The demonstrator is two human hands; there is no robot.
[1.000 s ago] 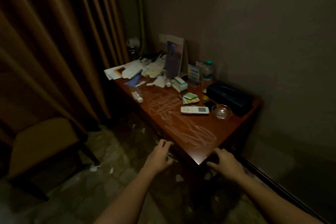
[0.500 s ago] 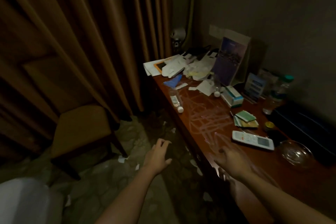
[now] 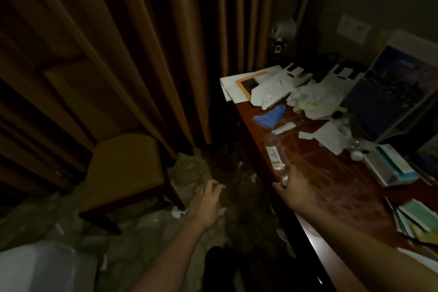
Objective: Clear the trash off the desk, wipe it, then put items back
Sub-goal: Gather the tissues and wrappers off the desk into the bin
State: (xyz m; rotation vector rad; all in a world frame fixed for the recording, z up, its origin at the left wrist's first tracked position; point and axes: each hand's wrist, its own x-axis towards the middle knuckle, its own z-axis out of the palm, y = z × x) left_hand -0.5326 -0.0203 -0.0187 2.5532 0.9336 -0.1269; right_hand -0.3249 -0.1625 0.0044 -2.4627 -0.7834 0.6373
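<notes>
bottle [image 3: 274,157] lies on desk [image 3: 331,173], cap end just at outstretched fingers of right hand [image 3: 297,185]; left hand [image 3: 208,204] hangs loosely spread.

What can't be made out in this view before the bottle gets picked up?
Head view only:
- Right hand at the bottle: motion blur hides whether the fingers touch its cap end.
- Bottle label: too small and dim to read.
- Card stack: cut off by the right edge.
- Floor under the desk: too dark to tell scraps apart.
</notes>
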